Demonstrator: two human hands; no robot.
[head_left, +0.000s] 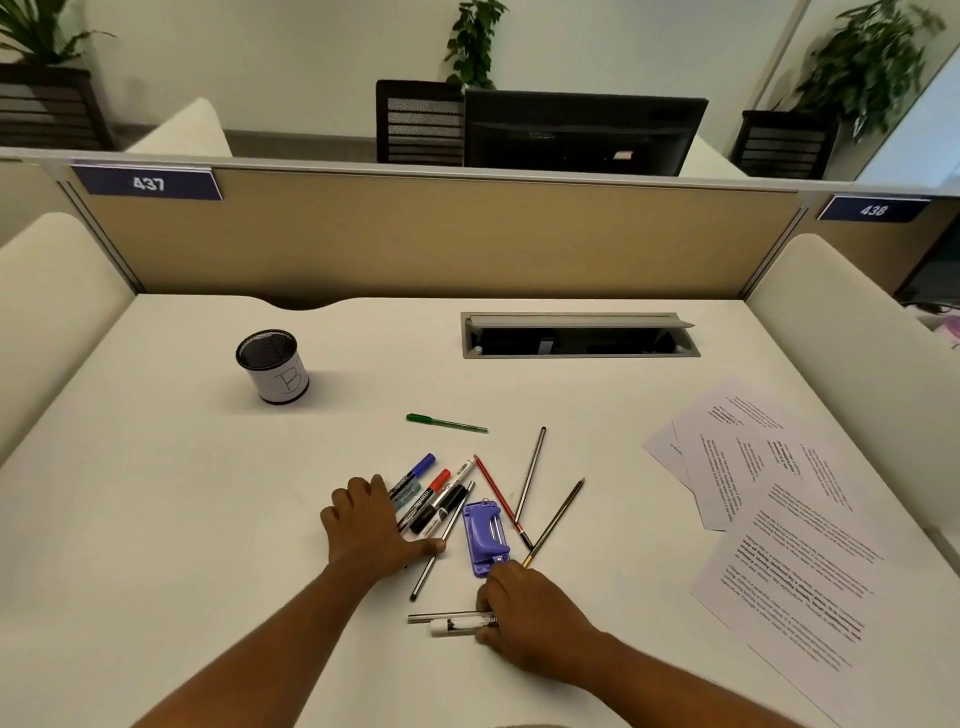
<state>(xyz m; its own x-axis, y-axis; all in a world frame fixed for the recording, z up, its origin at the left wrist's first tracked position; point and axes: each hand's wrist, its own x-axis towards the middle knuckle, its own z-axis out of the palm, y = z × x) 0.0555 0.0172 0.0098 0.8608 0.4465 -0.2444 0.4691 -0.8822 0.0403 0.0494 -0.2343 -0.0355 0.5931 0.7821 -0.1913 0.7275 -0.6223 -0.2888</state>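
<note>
nearby, the right hand curled its fingers round a white marker and a grey pencil lying on the table; the left hand lay flat, fingers straight, touching a cluster of markers.

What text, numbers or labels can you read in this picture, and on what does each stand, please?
"437": left blue partition sign.
"438": right blue partition sign.
"B": handwritten on the mesh pen cup.
Markers: print too small to read.
Printed sheets: text too blurred.
</note>
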